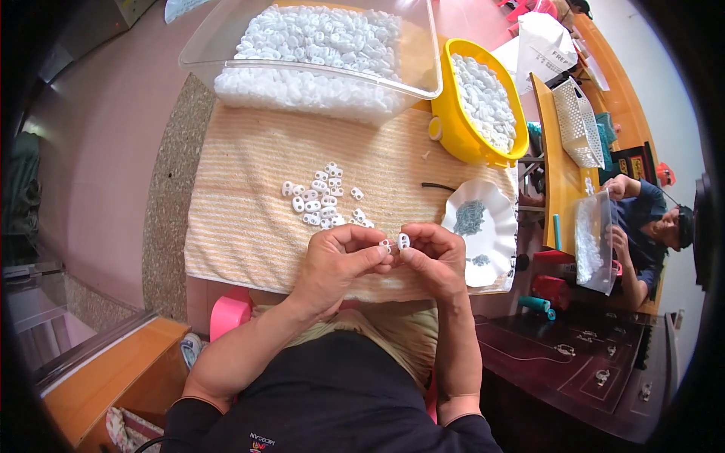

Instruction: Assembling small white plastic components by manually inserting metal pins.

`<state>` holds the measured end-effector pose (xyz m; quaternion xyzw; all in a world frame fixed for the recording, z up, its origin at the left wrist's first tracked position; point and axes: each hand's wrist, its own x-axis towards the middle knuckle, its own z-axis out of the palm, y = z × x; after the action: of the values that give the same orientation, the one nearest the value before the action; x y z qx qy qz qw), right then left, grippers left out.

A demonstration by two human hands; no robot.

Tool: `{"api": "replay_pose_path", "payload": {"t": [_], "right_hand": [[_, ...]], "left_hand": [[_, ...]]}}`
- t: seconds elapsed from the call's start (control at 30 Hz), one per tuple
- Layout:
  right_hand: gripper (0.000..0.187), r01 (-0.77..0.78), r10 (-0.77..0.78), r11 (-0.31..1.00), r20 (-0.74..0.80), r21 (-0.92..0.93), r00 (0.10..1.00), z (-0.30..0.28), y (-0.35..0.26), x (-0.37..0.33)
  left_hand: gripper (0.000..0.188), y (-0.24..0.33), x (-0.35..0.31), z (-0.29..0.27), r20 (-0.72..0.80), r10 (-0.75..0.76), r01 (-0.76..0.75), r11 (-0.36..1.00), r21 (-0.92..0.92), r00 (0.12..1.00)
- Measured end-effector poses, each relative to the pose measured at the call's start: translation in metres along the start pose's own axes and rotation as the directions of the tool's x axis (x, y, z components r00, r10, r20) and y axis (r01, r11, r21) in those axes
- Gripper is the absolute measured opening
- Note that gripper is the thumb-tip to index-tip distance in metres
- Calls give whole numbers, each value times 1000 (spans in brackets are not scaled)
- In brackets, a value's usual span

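Note:
Close to the towel's near edge, my left hand (338, 260) pinches a small white plastic piece (386, 246) between thumb and forefinger. My right hand (436, 259) grips a white oval two-hole plastic piece (404, 241), held upright beside the first. The two pieces are very close; whether they touch, I cannot tell. Beyond my hands lies a loose pile of similar white two-hole pieces (328, 201), like cord locks. Right of my hands, a white scalloped plate (491, 223) carries a larger and a smaller heap of tiny grey parts (470, 217), too small to make out.
A striped towel (242, 196) covers the table. At its far side stand a clear bin (317, 68) and a yellow tub (447, 140), both full of white pieces. A thin black strip (436, 185) lies near the plate. Another person (642, 219) works at the right with a clear box (595, 241).

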<state>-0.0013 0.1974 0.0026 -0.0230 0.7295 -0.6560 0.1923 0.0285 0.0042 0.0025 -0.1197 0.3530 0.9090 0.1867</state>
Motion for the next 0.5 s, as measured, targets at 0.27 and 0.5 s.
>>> {"api": "replay_pose_path", "payload": {"t": [0.27, 0.5], "right_hand": [[28, 2, -2, 1000, 9, -17, 1000, 3, -3, -1], [28, 25, -24, 993, 4, -114, 1000, 3, -4, -1]], "left_hand": [[18, -2, 1, -1, -15, -4, 5, 1000, 25, 1000], [17, 0, 0, 0, -14, -11, 12, 999, 53, 1000]]}}
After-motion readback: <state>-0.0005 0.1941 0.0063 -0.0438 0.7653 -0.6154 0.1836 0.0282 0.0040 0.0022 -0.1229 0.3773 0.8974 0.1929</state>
